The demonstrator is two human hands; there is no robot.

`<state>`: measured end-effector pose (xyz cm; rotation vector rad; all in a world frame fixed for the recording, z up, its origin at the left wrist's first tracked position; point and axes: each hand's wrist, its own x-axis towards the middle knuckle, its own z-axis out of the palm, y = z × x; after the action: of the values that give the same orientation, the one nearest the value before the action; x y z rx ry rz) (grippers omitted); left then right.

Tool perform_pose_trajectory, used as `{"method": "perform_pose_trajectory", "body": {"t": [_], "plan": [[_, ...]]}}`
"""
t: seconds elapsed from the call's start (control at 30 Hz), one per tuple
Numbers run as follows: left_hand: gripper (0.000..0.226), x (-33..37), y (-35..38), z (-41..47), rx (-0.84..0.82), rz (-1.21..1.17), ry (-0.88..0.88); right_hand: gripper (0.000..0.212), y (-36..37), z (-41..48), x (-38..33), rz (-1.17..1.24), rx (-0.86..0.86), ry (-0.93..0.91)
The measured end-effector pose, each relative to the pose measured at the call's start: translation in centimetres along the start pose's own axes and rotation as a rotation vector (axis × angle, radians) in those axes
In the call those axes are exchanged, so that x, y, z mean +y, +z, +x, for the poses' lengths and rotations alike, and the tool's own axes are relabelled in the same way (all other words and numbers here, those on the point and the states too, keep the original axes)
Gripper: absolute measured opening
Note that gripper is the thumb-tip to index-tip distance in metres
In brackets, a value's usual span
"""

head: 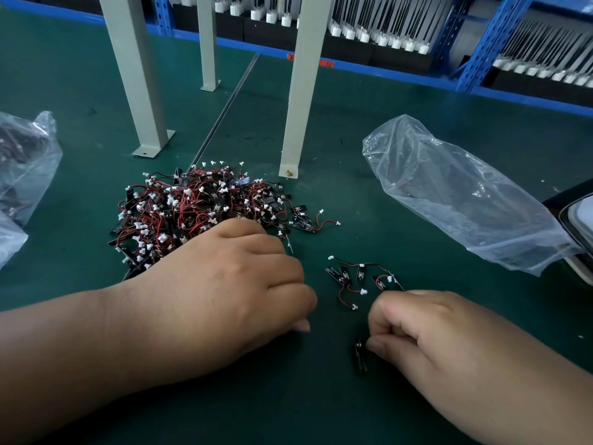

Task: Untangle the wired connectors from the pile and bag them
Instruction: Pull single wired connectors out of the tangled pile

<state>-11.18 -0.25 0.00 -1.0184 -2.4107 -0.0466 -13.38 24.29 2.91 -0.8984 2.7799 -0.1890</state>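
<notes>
A tangled pile of wired connectors (192, 210), small black boards with red and black wires and white plugs, lies on the green mat. My left hand (231, 284) rests over the pile's near edge, fingers curled downward; what they hold is hidden. A small group of separated connectors (359, 277) lies between my hands. My right hand (426, 329) is curled beside them, and its thumb and fingers pinch a black connector board (360, 356). A clear plastic bag (459, 194) lies to the right.
Grey metal posts (301, 101) stand bolted behind the pile. Another clear bag holding connectors (22, 175) lies at the left edge. A dark device with a white rim (577, 226) sits under the right bag's end. Blue shelving with white-capped parts lines the back.
</notes>
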Motion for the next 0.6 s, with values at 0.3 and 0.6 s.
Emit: {"method": "perform_pose_trajectory", "body": {"t": [0.3, 0.6], "plan": [[0.024, -0.1, 0.1, 0.0, -0.003, -0.035, 0.033, 0.023, -1.6, -0.3, 1.0, 0.029, 0.076, 0.009], [0.027, 0.0, 0.1, 0.0, 0.0, -0.067, 0.034, 0.025, -1.6, -0.2, 3.4, -0.11, 0.12, 0.139]]}}
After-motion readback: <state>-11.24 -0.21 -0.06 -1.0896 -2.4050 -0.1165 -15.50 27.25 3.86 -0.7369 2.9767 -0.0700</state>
